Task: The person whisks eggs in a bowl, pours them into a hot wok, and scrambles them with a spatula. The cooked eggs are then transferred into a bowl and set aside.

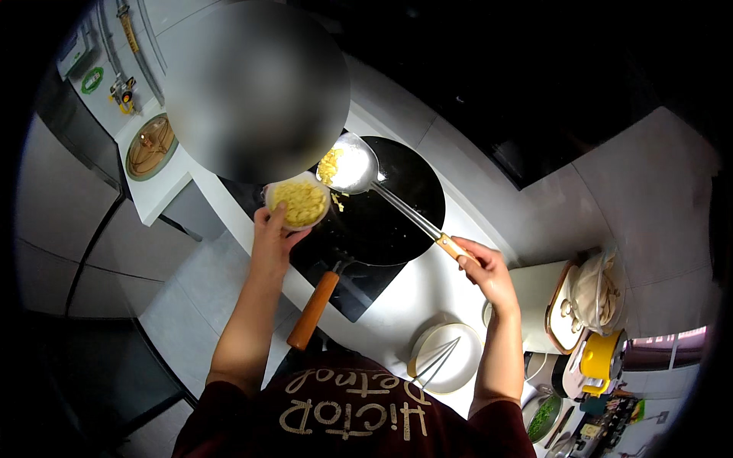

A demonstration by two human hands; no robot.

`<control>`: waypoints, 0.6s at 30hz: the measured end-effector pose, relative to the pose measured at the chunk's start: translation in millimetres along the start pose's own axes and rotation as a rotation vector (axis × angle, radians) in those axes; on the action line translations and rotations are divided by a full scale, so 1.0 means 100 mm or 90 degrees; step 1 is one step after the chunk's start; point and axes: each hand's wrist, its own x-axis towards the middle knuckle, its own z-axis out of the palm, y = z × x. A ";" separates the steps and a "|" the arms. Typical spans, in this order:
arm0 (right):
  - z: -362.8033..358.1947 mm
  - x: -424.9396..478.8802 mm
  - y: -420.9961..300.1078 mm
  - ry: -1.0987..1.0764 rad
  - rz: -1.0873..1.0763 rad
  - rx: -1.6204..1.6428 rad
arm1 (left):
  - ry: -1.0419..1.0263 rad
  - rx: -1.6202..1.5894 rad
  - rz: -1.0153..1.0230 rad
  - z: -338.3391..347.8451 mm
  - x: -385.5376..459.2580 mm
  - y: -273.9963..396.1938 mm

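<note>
My left hand [278, 232] grips a small bowl [298, 201] heaped with yellow, crumbly food that looks like scrambled egg. In my right hand [484, 269] is the wooden handle of a metal wok spatula [355, 163]. Its broad blade is above the far left side of a black wok [395, 214], close to the bowl's rim, with more yellow pieces at the blade's left edge. A few bits lie in the wok just below the blade. The wok's wooden handle [314, 311] points toward me between my forearms. A blurred round patch hides the area beyond the bowl.
The wok sits on a black cooktop [358, 297]. A white bowl with a whisk [448, 359] stands near my right forearm. Further right are a lidded container [564, 309], a yellow pot [598, 355] and a dish of chopped greens [541, 418]. A round tray [150, 147] is at the left.
</note>
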 end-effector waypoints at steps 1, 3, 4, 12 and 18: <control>0.04 -0.08 -0.02 0.038 -0.095 -0.108 | -0.002 -0.005 -0.008 0.05 0.03 -0.04; 0.16 -0.22 -0.08 0.113 -0.289 -0.323 | -0.017 -0.021 0.002 0.15 0.05 -0.08; 0.23 -0.31 -0.13 0.135 -0.293 -0.406 | -0.019 -0.020 0.009 0.19 0.07 -0.10; 0.28 -0.52 -0.14 0.246 -0.457 -0.629 | -0.053 -0.029 0.020 0.33 0.06 -0.10; 0.10 -0.39 -0.19 0.188 -0.196 -0.292 | -0.025 -0.066 -0.002 0.25 0.09 -0.03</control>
